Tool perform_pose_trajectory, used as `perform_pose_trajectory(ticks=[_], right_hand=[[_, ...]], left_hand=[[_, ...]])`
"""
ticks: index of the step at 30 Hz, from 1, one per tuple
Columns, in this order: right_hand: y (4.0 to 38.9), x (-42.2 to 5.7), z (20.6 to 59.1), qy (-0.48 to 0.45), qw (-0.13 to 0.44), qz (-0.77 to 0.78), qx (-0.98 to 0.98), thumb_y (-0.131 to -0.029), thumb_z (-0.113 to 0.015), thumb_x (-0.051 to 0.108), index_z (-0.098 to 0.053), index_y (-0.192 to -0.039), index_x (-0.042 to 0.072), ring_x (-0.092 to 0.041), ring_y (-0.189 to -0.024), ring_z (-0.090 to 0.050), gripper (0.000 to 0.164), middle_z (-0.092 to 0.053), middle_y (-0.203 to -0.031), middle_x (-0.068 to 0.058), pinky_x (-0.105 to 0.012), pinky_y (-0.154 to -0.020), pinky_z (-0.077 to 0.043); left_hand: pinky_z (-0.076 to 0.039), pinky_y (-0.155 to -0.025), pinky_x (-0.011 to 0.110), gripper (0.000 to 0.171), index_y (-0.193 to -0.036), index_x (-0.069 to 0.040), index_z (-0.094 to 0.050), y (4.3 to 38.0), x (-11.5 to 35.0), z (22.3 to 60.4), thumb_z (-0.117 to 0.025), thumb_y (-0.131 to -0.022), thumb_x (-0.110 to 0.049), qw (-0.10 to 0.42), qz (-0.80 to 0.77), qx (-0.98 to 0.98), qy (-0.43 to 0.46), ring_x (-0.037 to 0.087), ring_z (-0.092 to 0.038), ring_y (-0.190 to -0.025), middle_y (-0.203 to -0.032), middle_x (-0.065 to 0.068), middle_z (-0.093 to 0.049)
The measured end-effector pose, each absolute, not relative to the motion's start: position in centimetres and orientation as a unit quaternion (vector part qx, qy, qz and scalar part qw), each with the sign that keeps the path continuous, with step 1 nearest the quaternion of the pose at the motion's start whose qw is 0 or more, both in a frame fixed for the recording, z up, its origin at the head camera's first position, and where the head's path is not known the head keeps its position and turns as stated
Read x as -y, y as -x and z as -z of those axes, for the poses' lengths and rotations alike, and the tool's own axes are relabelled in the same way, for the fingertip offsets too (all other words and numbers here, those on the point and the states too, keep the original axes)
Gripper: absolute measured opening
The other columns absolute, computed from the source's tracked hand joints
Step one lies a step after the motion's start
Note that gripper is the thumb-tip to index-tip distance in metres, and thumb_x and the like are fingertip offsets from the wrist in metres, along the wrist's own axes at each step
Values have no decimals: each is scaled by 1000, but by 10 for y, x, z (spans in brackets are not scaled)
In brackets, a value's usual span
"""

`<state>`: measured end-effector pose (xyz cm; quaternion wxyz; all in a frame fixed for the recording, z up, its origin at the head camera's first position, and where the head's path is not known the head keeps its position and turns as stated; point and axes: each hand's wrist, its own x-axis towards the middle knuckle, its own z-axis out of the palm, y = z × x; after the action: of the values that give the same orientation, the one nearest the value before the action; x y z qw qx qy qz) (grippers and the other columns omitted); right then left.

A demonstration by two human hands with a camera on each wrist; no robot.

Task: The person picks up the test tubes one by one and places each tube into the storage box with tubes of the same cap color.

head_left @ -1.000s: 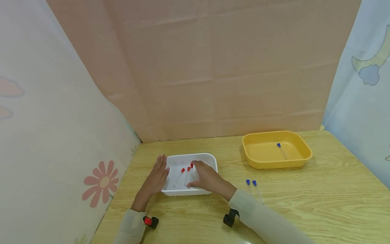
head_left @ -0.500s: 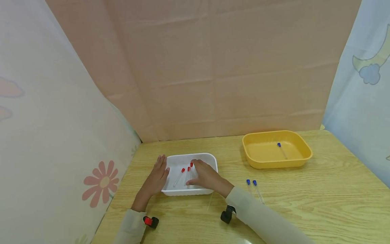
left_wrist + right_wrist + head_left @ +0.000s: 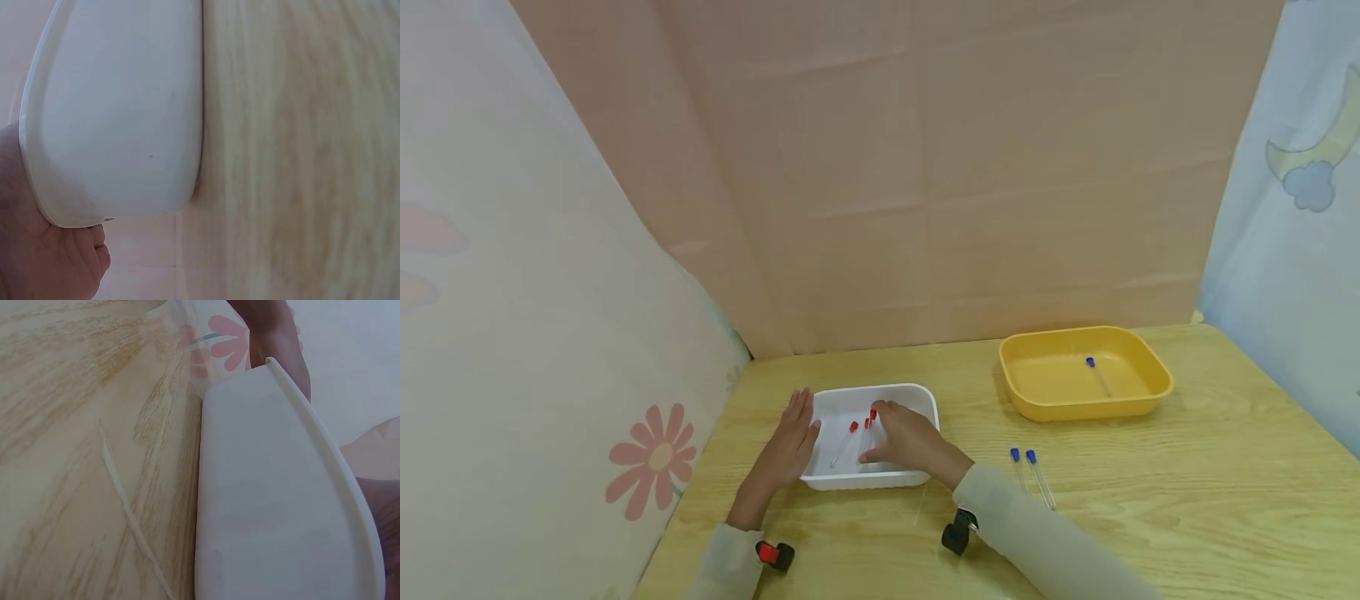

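In the head view a white tray stands on the table at centre left. Inside it lie clear test tubes with red caps; the leftmost red cap shows plainly, with two more close beside the right fingers. My left hand rests along the tray's left end, its fingers straight and the thumb at the rim. Reaching in over the right side, my right hand holds a red-capped test tube between index finger and thumb. Both wrist views show mostly the tray's outer wall, and the right fingers are hidden there.
A yellow tray stands at the back right with one blue-capped test tube in it. Two more blue-capped test tubes lie on the table in front of it, near the right sleeve. Cloth hangs behind and at both sides.
The head view has tipped slightly, so everything sits a little lower in it. The right wrist has shifted slightly left; the left hand stays at the white tray.
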<state>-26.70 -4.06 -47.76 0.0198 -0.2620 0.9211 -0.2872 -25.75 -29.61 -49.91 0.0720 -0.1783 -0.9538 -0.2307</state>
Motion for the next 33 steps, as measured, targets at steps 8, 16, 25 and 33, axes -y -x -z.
perform_pose_trajectory(ticks=[8, 16, 25, 33], right_hand=[[265, 40, 479, 265, 12, 267, -926, -72, -89, 51, -58, -133, 4, -15, -90, -62, 83, -68, -113, -4, -34, -84, -57], [263, 41, 475, 260, 19, 247, -933, -73, -89, 51, -57, -135, 3, -20, -99, -65, 85, -67, -122, -8, -41, -90, -56], [265, 43, 476, 265, 20, 229, -936, -72, -90, 51, -57, -135, 2, -20, -97, -65, 85, -68, -118, -8, -39, -89, -56], [268, 47, 477, 256, 23, 207, -944, -72, -89, 52, -56, -140, 3, -23, -100, -65, 90, -68, -119, -9, -41, -94, -54]], left_hand=[[-13, -122, 57, 60, -157, 11, -16, 256, 296, 499, -32, -113, -28, 69, 231, 955, 174, 40, -5, -155, -167, 22, -10], [-13, -121, 59, 60, -157, 11, -17, 255, 295, 497, -33, -113, -26, 69, 233, 954, 174, 40, -4, -154, -167, 22, -10], [-13, -122, 57, 59, -156, 11, -17, 254, 294, 494, -36, -112, -24, 69, 234, 954, 177, 41, -6, -154, -167, 22, -12], [-13, -122, 56, 61, -157, 11, -16, 254, 295, 494, -33, -113, -28, 66, 230, 954, 178, 40, -5, -154, -166, 24, -12]])
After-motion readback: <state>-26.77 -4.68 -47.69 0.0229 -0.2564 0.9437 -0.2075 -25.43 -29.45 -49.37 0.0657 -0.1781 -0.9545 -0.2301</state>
